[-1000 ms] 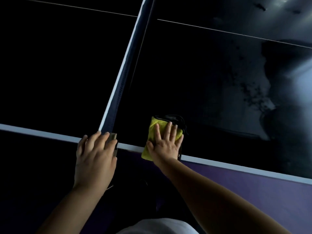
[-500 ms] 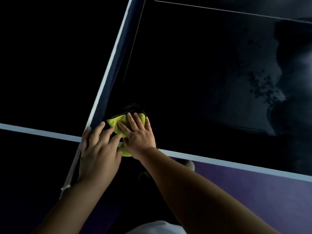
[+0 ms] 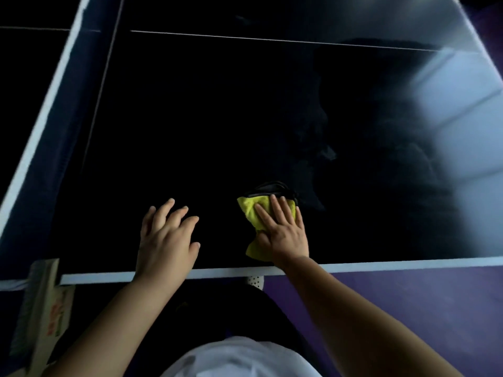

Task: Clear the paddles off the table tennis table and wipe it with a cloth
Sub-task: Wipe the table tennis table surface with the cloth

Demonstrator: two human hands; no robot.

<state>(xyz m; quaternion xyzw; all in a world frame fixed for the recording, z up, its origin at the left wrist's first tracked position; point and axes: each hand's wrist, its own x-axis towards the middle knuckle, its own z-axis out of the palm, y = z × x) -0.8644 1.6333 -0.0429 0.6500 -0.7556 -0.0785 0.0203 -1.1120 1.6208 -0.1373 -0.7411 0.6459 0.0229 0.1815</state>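
Note:
A yellow cloth with a dark edge lies on the dark table tennis table near its white front edge. My right hand presses flat on the cloth, fingers straight. My left hand rests flat on the table to the left of the cloth, fingers spread, holding nothing. No paddle is visible.
The net runs from the lower left up toward the top, with its clamp at the table's front edge. Purple floor lies below the white edge line. A bright reflection covers the table's right side.
My right hand slid the cloth to the right, away from the net. My left hand left the net post and now lies on the table surface. The view shifted right.

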